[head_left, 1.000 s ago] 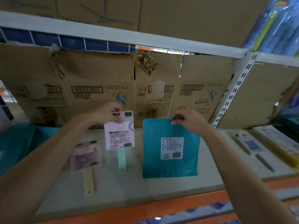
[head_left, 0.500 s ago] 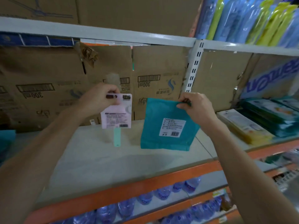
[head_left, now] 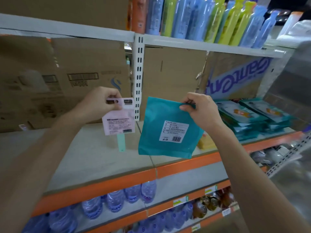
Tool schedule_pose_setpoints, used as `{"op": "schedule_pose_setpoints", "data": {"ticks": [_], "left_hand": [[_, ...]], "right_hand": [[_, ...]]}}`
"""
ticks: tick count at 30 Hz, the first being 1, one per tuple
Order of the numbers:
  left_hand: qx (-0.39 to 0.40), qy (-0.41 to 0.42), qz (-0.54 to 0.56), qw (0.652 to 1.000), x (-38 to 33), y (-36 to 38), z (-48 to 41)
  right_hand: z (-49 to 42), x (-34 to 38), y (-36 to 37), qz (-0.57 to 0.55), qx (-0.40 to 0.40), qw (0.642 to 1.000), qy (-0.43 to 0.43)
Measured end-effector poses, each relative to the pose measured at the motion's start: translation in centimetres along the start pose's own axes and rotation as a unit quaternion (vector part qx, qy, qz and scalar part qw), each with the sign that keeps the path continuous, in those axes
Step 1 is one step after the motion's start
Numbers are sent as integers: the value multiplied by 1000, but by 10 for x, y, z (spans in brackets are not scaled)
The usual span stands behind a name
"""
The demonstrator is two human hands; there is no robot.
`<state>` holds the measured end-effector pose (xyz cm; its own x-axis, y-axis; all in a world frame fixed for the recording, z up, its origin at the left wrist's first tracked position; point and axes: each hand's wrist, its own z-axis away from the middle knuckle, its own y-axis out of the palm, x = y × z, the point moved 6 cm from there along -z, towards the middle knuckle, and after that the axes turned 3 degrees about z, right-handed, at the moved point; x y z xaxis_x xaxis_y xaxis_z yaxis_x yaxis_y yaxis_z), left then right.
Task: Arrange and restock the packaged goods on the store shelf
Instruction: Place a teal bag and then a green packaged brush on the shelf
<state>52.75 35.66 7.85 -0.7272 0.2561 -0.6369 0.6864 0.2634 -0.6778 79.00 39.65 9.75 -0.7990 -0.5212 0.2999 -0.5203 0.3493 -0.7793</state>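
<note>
Cardboard sheets (head_left: 171, 73) line the back of the grey shelf (head_left: 94, 158) you face. You hold 2 packs above it, each by its top edge so that it hangs flat with the label readable, probably for sorting. Your left hand (head_left: 99, 105) pinches the pink carded pack (head_left: 118, 121) beside its hang hole. Your right hand (head_left: 200, 110) pinches the teal pouch (head_left: 166, 130) at its top corner, near the stack of teal packs (head_left: 249, 115).

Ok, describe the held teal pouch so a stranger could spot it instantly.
Start at the white slotted upright mid-frame. Just right of it, the right hand pinches the top edge of a teal pouch hanging over the grey shelf. Unlike the stacked teal packs further right, it's plain with one white barcode label.
</note>
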Motion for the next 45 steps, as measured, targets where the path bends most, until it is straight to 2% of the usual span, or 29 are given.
{"op": "schedule_pose_setpoints", "data": {"ticks": [6, 12, 19, 24, 28, 36, 38, 41, 45], "left_hand": [[39, 23, 15, 999, -38, 53, -43], [90, 26, 34, 995, -41, 106, -96], [148, -26, 85, 985, -32, 142, -142], [106, -128, 149, 975, -11, 168, -149], [44, -250, 241, 937, 21, 195, -138], [-72, -395, 257, 879, 59, 242, -91], [-107, -409, 229, 877, 71, 244, -84], [-141, -400, 134, 895, 76, 243, -88], [-121, -389, 98, 908, 82, 247, -97]], "right_hand": [[-6, -70, -28, -3, -34, 999, 42], [-26, -131, -38, 1, -57, 996, 67], [-66, -174, -40, 3, -64, 997, 50], [-77, -200, -42, 11, -62, 998, 18], [-84, -218, -47, 27, -54, 997, -39], [-87, -248, -57, -9, -28, 996, -81], [-86, -252, -57, -21, -19, 996, -85], [-86, -258, -58, -38, -14, 996, -81], [-88, -262, -56, -60, -12, 996, -66]]}}
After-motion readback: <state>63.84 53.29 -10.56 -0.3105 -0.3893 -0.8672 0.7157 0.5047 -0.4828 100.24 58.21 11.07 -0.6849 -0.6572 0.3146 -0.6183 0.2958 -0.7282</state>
